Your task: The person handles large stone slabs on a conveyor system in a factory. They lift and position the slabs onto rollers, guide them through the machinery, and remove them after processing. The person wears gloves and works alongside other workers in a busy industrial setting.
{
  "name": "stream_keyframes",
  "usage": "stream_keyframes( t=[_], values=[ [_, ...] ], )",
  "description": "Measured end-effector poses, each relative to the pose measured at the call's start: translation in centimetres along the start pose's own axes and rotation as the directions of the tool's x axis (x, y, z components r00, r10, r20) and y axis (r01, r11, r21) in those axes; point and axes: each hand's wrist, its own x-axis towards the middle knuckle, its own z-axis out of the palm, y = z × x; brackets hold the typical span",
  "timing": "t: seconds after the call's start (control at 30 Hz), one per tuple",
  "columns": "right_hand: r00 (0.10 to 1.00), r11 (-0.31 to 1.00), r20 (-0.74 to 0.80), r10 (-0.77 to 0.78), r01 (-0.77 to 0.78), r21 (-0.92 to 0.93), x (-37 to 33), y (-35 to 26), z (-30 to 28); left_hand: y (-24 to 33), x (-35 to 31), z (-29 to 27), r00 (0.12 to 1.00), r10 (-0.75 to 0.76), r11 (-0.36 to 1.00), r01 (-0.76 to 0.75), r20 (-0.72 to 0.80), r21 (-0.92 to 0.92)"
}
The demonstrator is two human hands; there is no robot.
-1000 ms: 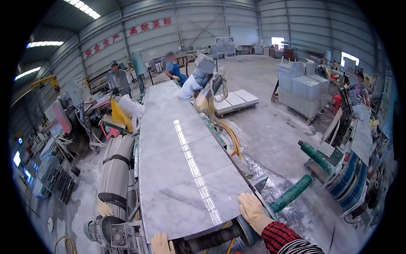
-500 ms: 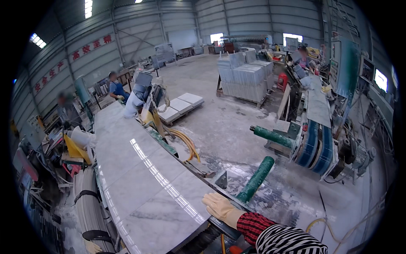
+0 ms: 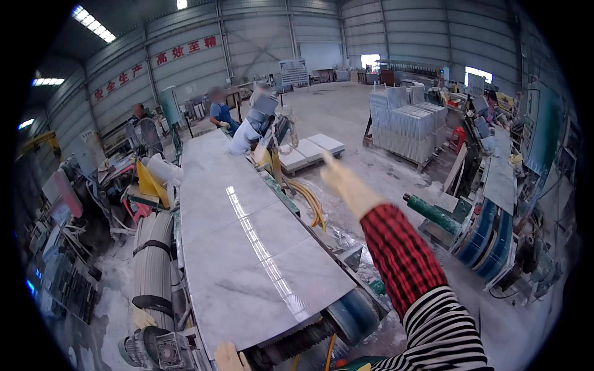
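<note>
Pale grey-veined polished stone slabs point(image 3: 260, 253) lie end to end on a conveyor in front of me. My right hand point(image 3: 346, 182), in a cream glove, is lifted above the floor beyond the conveyor's right side. One finger stretches forward from it; motion blurs the rest, and I see nothing held. My left hand point(image 3: 230, 358), also gloved, is at the near edge of the closest slab with its fingers extended; the picture's lower rim cuts off the rest. A blue belt roller point(image 3: 352, 318) and a black ribbed bellows point(image 3: 291, 343) show at the conveyor's near end.
A strapped grey bundle point(image 3: 153, 256) stands left of the conveyor, with a loose glove point(image 3: 142, 317) and a motor point(image 3: 164, 349) near it. A person in blue point(image 3: 223, 117) stands at the far end. Stacked slabs point(image 3: 408, 127) and another conveyor point(image 3: 495, 204) are on the right.
My right hand has left the near slab's right corner and risen forward over the floor. My left hand has come into view at the near edge. The view has turned left.
</note>
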Motion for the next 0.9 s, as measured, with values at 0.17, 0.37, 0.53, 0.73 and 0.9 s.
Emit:
stream_keyframes(
  t=[0.17,0.37,0.53,0.73,0.9],
  values=[
    [0.89,0.834,-0.15,-0.431,0.329,-0.443,9.6,1.1,-9.1,0.6,0.4,1.8,0.999,0.019,0.999,-0.02,0.042,0.032],
    [0.991,0.98,0.111,-0.077,0.055,0.189,6.3,-2.3,-2.4,-1.5,-1.3,1.9,0.997,0.004,1.0,-0.002,-0.074,0.03],
    [0.77,0.636,0.613,0.177,-0.565,0.525,-8.1,4.6,14.7,-0.5,-1.2,1.0,0.999,-0.05,0.998,0.051,-0.018,0.031],
    [0.732,0.732,0.023,-0.681,0.681,0.012,-25.1,5.1,15.8,0.1,-0.9,1.6,1.0,0.007,0.997,-0.007,-0.01,0.073],
    [0.799,0.799,0.021,-0.601,0.601,0.026,-26.7,2.8,14.5,-0.5,-1.8,1.9,0.998,0.037,0.998,-0.034,-0.052,0.059]
  ],
)
